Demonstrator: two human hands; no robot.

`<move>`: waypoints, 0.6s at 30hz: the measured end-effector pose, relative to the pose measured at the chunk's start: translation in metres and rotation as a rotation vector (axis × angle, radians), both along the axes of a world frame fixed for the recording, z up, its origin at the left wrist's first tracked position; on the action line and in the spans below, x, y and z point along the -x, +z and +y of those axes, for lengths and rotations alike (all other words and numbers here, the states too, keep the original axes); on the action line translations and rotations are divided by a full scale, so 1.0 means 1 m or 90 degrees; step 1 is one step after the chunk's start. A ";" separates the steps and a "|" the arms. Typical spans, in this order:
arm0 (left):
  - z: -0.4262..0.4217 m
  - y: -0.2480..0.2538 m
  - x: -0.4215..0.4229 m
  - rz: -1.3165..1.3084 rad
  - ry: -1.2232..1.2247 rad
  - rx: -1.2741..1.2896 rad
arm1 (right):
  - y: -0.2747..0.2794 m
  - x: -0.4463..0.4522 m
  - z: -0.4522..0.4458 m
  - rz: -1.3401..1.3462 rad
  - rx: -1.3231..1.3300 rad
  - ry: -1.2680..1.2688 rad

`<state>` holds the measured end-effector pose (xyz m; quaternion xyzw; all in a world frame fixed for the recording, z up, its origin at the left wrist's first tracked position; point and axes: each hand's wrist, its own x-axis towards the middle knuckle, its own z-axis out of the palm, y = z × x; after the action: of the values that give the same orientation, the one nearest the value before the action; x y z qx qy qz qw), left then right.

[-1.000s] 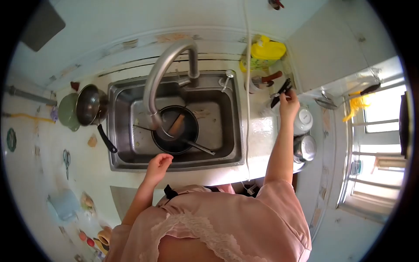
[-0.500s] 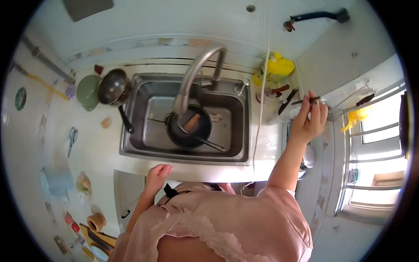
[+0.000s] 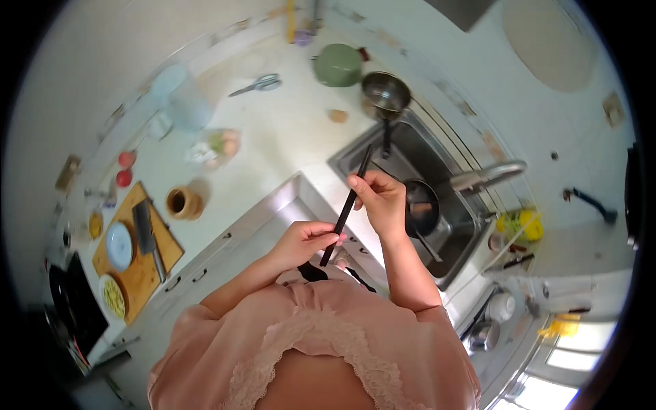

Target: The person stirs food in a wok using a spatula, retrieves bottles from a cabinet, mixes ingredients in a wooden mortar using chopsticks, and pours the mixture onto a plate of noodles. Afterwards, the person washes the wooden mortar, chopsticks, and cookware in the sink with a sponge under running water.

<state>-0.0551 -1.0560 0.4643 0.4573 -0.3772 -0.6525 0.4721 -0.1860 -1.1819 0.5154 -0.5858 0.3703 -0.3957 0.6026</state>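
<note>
Black chopsticks (image 3: 346, 210) slant in front of my body, close to the counter edge; they lie together, so I cannot count them. My right hand (image 3: 381, 203) pinches them near the upper part between thumb and fingers. Lower down, the fingers of my left hand (image 3: 304, 243) are closed around them. Behind my right hand is the steel sink (image 3: 451, 254), where a dark frying pan (image 3: 425, 227) rests with a brown piece inside. A steel saucepan (image 3: 386, 92) with a black handle sits at the sink's far corner.
On the left counter, a cutting board (image 3: 171, 247) bears a cleaver (image 3: 143, 229) and a light-blue plate (image 3: 119, 246). Nearby stand a bowl of chopped greenish food (image 3: 111, 296) and a brown pot (image 3: 183, 203). Farther back are scissors (image 3: 265, 83) and a green pot (image 3: 338, 66). The faucet (image 3: 488, 175) arches over the sink.
My view has turned left toward the cutting board. My right hand has come from the rack area on the right to my front, and my left hand now also grips the chopsticks.
</note>
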 end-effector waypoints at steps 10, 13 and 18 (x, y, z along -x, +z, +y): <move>0.126 -0.016 -0.092 0.027 0.266 0.001 | -0.028 -0.159 0.087 -0.082 0.032 0.165; 0.151 -0.023 -0.113 0.097 0.347 -0.005 | -0.037 -0.181 0.111 0.199 0.497 0.325; 0.180 -0.029 -0.133 0.160 0.456 -0.051 | -0.078 -0.221 0.132 0.127 0.686 0.577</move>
<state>0.0774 -0.8758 0.4358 0.4947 -0.1069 -0.5111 0.6947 0.0354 -1.0494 0.4376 -0.9321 -0.1034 -0.1783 0.2977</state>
